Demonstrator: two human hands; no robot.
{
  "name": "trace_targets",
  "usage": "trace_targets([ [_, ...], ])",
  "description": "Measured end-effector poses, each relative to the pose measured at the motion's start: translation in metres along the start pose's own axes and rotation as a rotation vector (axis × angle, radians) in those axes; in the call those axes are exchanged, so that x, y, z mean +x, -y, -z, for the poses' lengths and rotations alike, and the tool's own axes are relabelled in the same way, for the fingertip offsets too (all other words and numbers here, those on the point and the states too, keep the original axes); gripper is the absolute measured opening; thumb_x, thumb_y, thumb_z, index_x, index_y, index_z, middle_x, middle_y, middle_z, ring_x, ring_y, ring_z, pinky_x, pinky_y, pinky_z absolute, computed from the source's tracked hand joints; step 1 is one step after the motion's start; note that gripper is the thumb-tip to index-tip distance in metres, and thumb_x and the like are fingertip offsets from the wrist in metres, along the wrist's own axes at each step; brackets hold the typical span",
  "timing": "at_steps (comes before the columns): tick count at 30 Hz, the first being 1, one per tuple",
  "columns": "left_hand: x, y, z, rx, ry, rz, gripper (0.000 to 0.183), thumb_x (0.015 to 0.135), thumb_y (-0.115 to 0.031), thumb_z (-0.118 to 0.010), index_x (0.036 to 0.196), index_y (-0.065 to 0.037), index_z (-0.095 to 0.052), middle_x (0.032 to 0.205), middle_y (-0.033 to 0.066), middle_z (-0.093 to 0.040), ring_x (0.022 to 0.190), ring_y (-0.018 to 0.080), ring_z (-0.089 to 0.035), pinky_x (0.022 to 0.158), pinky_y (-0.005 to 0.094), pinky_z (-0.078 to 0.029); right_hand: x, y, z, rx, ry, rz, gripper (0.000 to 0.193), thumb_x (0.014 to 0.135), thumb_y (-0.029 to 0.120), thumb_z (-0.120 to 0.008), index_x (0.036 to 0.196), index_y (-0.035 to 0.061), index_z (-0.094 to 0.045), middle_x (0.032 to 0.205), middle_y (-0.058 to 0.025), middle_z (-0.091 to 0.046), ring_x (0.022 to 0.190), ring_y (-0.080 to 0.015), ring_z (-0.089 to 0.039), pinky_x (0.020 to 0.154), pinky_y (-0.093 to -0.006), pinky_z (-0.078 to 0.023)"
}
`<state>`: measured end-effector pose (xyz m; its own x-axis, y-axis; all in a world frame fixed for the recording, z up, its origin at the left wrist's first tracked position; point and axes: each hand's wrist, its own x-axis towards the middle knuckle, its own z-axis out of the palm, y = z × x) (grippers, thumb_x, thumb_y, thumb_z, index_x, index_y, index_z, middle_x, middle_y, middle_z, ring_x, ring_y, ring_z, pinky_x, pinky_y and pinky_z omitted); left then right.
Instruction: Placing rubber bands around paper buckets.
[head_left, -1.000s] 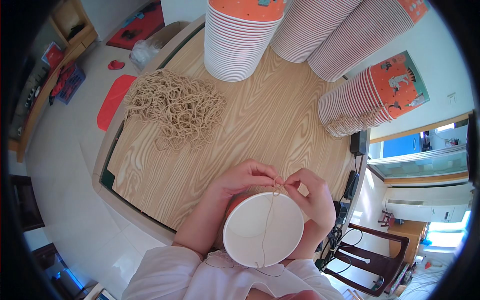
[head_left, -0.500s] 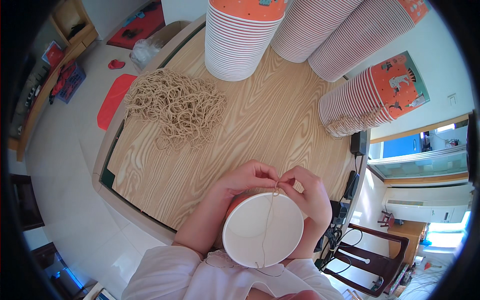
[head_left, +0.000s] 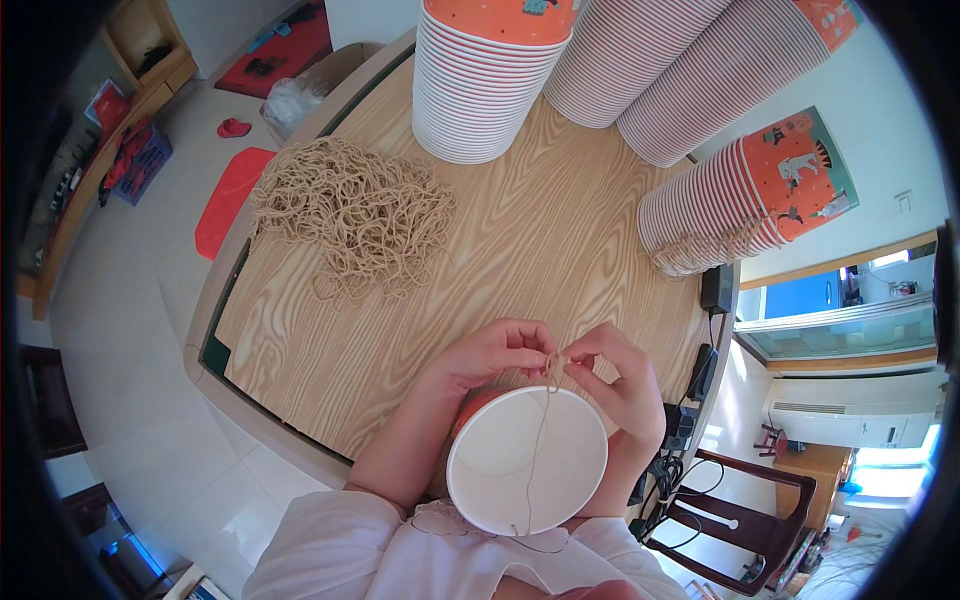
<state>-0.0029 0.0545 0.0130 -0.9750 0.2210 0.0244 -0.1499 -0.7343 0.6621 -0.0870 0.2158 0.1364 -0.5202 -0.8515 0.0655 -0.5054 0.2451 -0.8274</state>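
Note:
A white-lined paper bucket [head_left: 490, 465] with an orange outside rests against my front, its mouth facing up toward me. Thin tan string [head_left: 537, 440] runs across the mouth from the near rim to a loop at the far rim. My left hand [head_left: 503, 350] pinches the string just beyond that rim. Close beside it, my right hand [head_left: 618, 385] also holds the string between thumb and finger, with a small loop between the two hands. A tangled heap of tan strings [head_left: 360, 215] lies on the wood-grain table [head_left: 560, 215] at the left.
An upright bucket stack [head_left: 470, 95] stands at the far side, with more tall stacks [head_left: 700, 85] behind. At the right, another stack [head_left: 710, 190] has strings hanging along it. Black power adapters and cables [head_left: 680, 425] line the right table edge, near a dark wooden chair [head_left: 780, 500].
My hands have drawn slightly apart, the right one moving a little to the right. The string loop between them shows more openly. The bucket has hardly moved.

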Motion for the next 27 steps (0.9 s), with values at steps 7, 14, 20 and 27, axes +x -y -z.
trace_targets([
  [7, -0.001, 0.0, -0.001, -0.003, 0.01, -0.014, 0.011, 0.086, -0.008, -0.061, 0.096, -0.002, -0.059, 0.089, 0.0028, -0.061, 0.079, 0.0091, -0.059, 0.071, 0.0227, -0.049, 0.0045, -0.0015, -0.0045, -0.024, 0.018, 0.012, 0.02, 0.073, -0.003, -0.068, 0.092, 0.0013, -0.065, 0.079, -0.0081, -0.059, 0.07, -0.0194, -0.057, 0.063, -0.0277, -0.045],
  [14, 0.0003, -0.0009, -0.001, 0.031, 0.041, -0.027, 0.011, 0.086, -0.01, -0.062, 0.094, -0.003, -0.06, 0.087, 0.0023, -0.061, 0.08, 0.0085, -0.058, 0.071, 0.0221, -0.048, 0.0008, -0.0084, -0.0051, -0.034, 0.03, -0.052, 0.016, 0.073, 0.001, -0.069, 0.089, 0.0008, -0.064, 0.08, -0.0092, -0.061, 0.072, -0.0217, -0.059, 0.064, -0.0296, -0.047],
  [20, 0.0004, -0.0015, -0.0022, 0.018, 0.048, -0.023, 0.01, 0.086, -0.01, -0.062, 0.093, -0.003, -0.06, 0.086, 0.002, -0.061, 0.08, 0.0086, -0.058, 0.072, 0.0222, -0.047, 0.0011, -0.004, -0.0064, -0.02, 0.03, -0.106, 0.015, 0.074, 0.003, -0.069, 0.088, 0.0002, -0.063, 0.08, -0.0107, -0.062, 0.074, -0.024, -0.061, 0.066, -0.0306, -0.047],
  [27, -0.0009, -0.0046, -0.0041, 0.073, 0.025, -0.026, 0.012, 0.083, -0.006, -0.066, 0.092, -0.004, -0.06, 0.087, 0.0021, -0.062, 0.083, 0.0086, -0.059, 0.074, 0.0221, -0.047, 0.0028, -0.0044, -0.0077, -0.022, 0.027, -0.118, 0.013, 0.075, 0.003, -0.068, 0.087, 0.0001, -0.063, 0.08, -0.0108, -0.062, 0.075, -0.0248, -0.061, 0.067, -0.0309, -0.048],
])
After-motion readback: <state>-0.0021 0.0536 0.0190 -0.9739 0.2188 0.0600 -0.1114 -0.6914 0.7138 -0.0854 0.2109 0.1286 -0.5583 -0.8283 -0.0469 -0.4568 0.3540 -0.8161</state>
